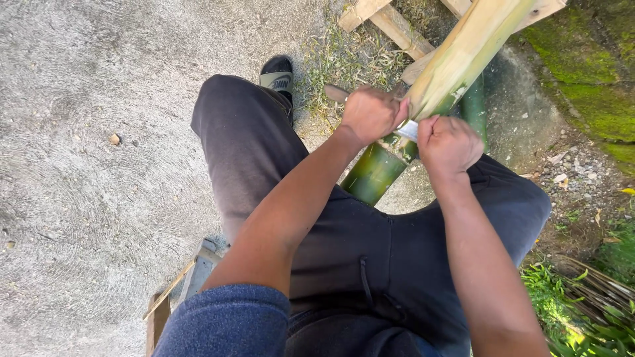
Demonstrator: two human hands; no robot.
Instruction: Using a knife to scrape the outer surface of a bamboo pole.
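A thick bamboo pole (456, 59) slants from between my legs up to the top right. Its upper part is pale and stripped, its lower end (374, 173) still green. A knife blade (408, 129) lies across the pole where green meets pale. My left hand (370, 114) is closed on one end of the knife, whose tip sticks out to the left. My right hand (450, 145) is closed on the other end of the blade, beside the pole. Both fists press against the bamboo.
I sit over grey concrete ground (92, 165) in dark trousers, one sandalled foot (278, 74) ahead. Wooden slats (397, 30) lie beneath the pole's far end among green shavings. A mossy kerb (589, 73) and plants run along the right. Wooden stool parts (172, 297) show below.
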